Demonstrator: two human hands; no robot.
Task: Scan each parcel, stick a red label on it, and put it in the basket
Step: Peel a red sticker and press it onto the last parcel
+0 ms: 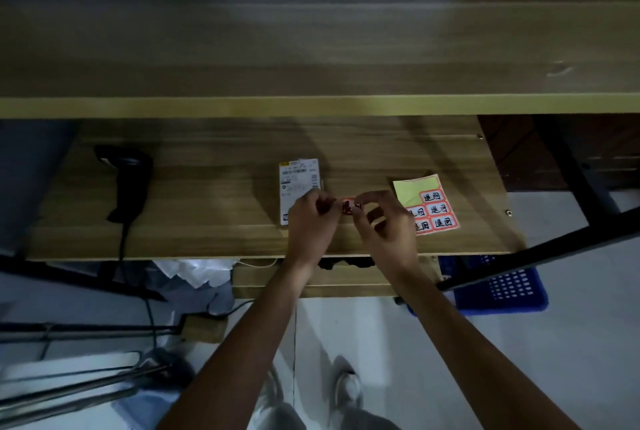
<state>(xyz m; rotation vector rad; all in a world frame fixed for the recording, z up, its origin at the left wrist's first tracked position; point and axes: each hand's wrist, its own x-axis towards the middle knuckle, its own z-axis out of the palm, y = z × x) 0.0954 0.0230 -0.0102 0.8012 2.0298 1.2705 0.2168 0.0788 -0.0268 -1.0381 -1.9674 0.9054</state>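
Left hand & right hand pinch one small red sticker label btwn them, fingers curled on its ends, just above the wooden shelf. Flat parcel w/ white shipping slip lies under left hand; red-label sheet beside right; blue plastic basket below.

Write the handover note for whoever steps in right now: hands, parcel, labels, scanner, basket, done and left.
Left hand and right hand pinch one red label between them, above the shelf.
Parcel lies flat on the shelf, beside the left hand.
Label sheet lies to the right, partly used.
Scanner lies on the shelf's left.
Blue basket on the floor, right.
Left: stick label, put parcel in basket. Whether it was scanned cannot be told.
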